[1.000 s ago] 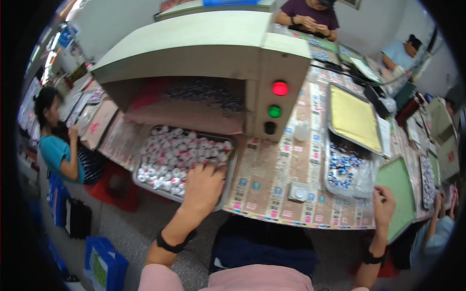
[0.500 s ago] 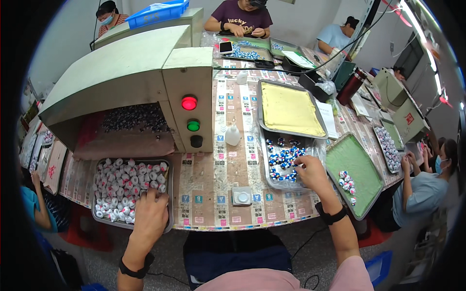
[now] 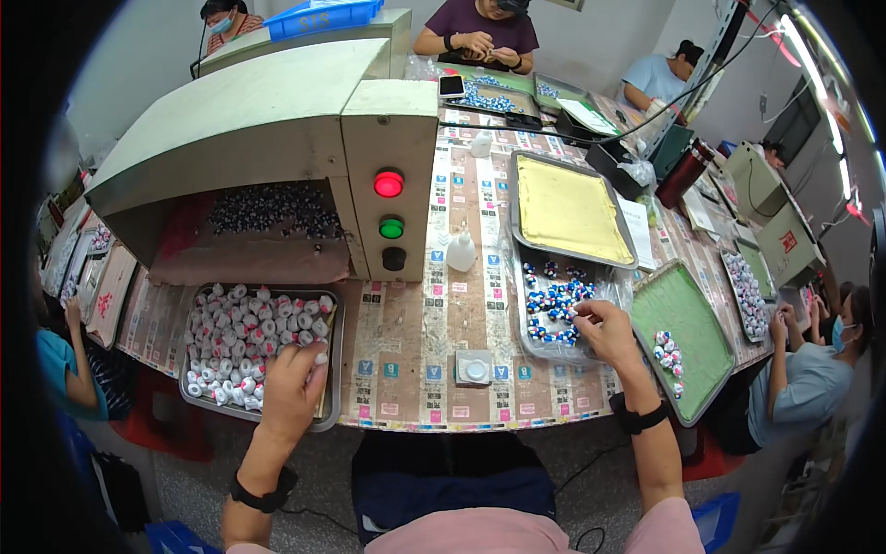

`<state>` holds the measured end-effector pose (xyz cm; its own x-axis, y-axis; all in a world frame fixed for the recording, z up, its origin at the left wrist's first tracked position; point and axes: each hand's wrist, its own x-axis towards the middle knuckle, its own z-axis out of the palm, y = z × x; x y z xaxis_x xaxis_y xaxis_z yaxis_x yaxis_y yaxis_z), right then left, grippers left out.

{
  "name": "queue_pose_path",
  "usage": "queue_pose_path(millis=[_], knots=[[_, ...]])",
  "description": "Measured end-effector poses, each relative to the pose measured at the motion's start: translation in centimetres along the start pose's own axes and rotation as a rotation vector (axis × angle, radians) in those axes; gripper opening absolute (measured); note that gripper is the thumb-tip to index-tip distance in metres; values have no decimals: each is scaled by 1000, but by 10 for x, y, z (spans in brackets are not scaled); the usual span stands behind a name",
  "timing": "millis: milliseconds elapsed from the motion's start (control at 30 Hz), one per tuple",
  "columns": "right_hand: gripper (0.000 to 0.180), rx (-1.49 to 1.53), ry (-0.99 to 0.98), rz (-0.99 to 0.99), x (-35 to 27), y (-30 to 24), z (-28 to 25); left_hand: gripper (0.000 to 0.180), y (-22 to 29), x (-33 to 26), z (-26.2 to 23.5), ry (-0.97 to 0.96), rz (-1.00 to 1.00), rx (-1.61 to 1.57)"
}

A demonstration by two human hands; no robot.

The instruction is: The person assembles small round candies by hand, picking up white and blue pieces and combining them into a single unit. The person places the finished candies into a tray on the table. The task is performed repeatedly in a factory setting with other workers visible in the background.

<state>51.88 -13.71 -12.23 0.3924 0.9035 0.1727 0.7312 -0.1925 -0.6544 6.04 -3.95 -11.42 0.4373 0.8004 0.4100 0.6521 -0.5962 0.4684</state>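
My left hand [image 3: 293, 388] is closed over the near right part of a metal tray [image 3: 340, 369] filled with round white pieces [image 3: 240, 337] that have pink and dark marks. A small white piece [image 3: 320, 358] shows between its thumb and fingers. Over a second metal tray, my right hand [image 3: 607, 331] has thumb and fingertips drawn together among small blue, white and red pieces [image 3: 558, 300]. Whatever those fingertips pinch is too small to make out. These pieces lie in several loose rows on clear plastic.
A tunnel-like machine [image 3: 240, 120] with red and green lights stands behind the white pieces. A yellow-lined tray [image 3: 572, 208] overlaps the blue pieces' tray. A green-lined tray [image 3: 683, 314] lies right. Between my hands are a small round-topped pad [image 3: 474, 367] and a squeeze bottle [image 3: 460, 251]. Co-workers sit around.
My left hand has come up slightly from the white pieces, with one now showing in its grip. My right hand stays at the blue pieces. The whole view has shifted a little.
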Motion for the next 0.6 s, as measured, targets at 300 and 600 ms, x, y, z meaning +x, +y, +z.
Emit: queue_pose_path(millis=[300, 600], knots=[[16, -51, 104, -88, 9, 2, 15, 29, -22, -3, 12, 146, 58, 75], [17, 610, -90, 199, -43, -78, -6, 22, 0, 4, -24, 408, -511, -1062]])
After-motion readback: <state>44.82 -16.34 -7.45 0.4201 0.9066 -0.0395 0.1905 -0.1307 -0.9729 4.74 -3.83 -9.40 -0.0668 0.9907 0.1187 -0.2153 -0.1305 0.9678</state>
